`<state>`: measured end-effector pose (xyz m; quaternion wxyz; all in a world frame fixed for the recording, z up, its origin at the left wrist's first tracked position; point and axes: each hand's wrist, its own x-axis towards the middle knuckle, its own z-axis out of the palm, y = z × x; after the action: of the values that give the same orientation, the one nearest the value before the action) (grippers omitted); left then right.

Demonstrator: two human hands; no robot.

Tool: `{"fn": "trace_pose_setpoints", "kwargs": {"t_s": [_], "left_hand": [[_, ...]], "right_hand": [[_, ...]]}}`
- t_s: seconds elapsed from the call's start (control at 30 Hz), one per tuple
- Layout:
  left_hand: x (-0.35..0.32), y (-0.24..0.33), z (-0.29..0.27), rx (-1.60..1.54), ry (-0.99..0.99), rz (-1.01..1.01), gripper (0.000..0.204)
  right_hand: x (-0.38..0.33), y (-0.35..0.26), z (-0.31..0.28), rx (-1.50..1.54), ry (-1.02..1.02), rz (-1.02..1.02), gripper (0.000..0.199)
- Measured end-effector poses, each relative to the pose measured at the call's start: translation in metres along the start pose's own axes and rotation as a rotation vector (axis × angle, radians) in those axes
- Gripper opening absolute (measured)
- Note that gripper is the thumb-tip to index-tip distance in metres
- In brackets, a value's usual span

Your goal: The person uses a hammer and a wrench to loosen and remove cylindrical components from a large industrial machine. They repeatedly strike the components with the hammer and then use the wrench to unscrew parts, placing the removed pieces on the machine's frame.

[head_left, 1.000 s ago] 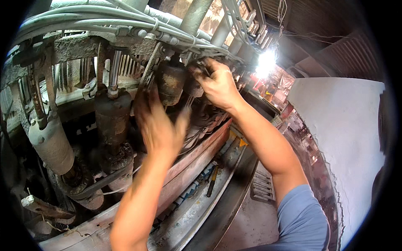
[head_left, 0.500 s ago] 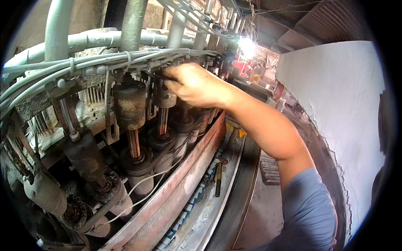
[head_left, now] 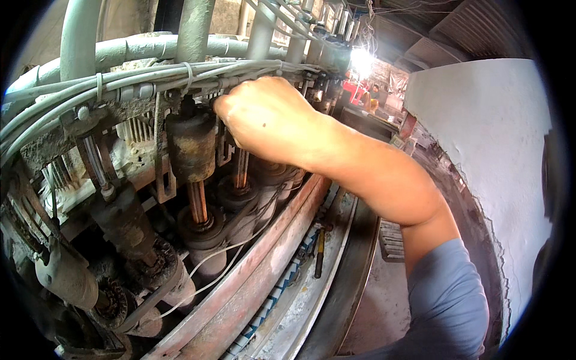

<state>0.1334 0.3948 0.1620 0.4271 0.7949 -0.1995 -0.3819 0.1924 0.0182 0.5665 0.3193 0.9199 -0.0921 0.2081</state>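
Starting at your far left, there's the pale grey, round-ended metal cylinder (head_left: 66, 277), leaning, well apart from any hand. Next along, a blackened, grimy metal cylinder (head_left: 122, 221) tilts under its housing, also out on its own. Above them both, the bundle of pale grey cables (head_left: 141, 90) sweeps across.

Here's the one that counts: the dark, rust-stained metal cylinder (head_left: 191, 147), its long axis close to upright, with a ribbed copper-coloured rod (head_left: 197, 203) straight below it. It lies just left of your right hand (head_left: 259, 115) and a little lower, the edge of your fist level with its upper end. Touching or just short of it? You can't tell from here.

Your right hand is the nearer one, the only one in view; your left is out of sight. Those right fingers are curled in, back of the hand up, hiding whatever they may be gripping, so that can't be called. Below the fist, a second copper-coloured rod (head_left: 241, 170) stands nearly upright, its top hidden behind you.

Farther right, low down, lies the yellow-and-black-handled hammer (head_left: 320, 255), well apart from your fist.
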Motion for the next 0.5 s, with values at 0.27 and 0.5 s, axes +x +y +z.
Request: {"fn": "trace_pose_setpoints", "kwargs": {"t_s": [0.27, 0.5], "left_hand": [[0.014, -0.014, 0.009, 0.068, -0.032, 0.147, 0.035], [0.013, -0.005, 0.014, -0.054, 0.068, 0.135, 0.034]], "right_hand": [[0.015, -0.016, -0.008, 0.148, 0.212, -0.224, 0.018], [0.008, 0.003, 0.007, -0.108, 0.16, -0.255, 0.008]]}}
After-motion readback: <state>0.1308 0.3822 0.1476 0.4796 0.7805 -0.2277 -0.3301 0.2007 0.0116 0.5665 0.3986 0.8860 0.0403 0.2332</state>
